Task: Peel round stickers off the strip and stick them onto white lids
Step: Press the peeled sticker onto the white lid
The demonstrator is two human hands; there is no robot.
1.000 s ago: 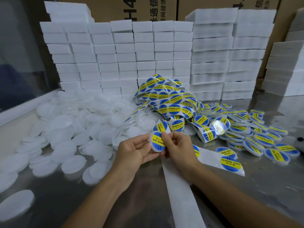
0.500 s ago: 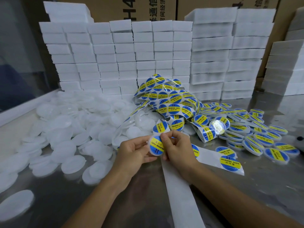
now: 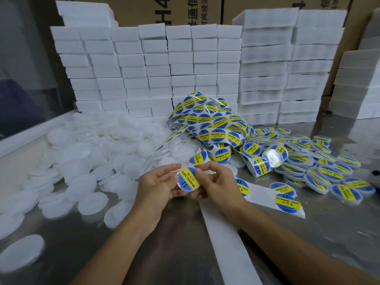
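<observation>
Both hands hold one white lid (image 3: pixel 188 179) just above the metal table (image 3: pixel 181 254); a blue and yellow round sticker covers its top face. My left hand (image 3: pixel 158 188) grips its left and lower edge. My right hand (image 3: pixel 216 182) pinches its right edge, thumb on the sticker. The sticker strip (image 3: pixel 209 124) lies heaped behind the hands, and its white backing (image 3: pixel 222 233) runs toward me under my right wrist. Plain white lids (image 3: pixel 88 157) are piled on the left. Stickered lids (image 3: pixel 316 161) are piled on the right.
White foam blocks (image 3: pixel 164 68) are stacked in a wall at the back, with cardboard boxes (image 3: pixel 185 11) behind them. One silver disc (image 3: pixel 272 158) lies among the stickered lids. A raised white ledge (image 3: pixel 24 138) borders the table on the left.
The lid has dropped slightly and turned in my hands. My right thumb has slid across the sticker, which now lies flat on the lid.
</observation>
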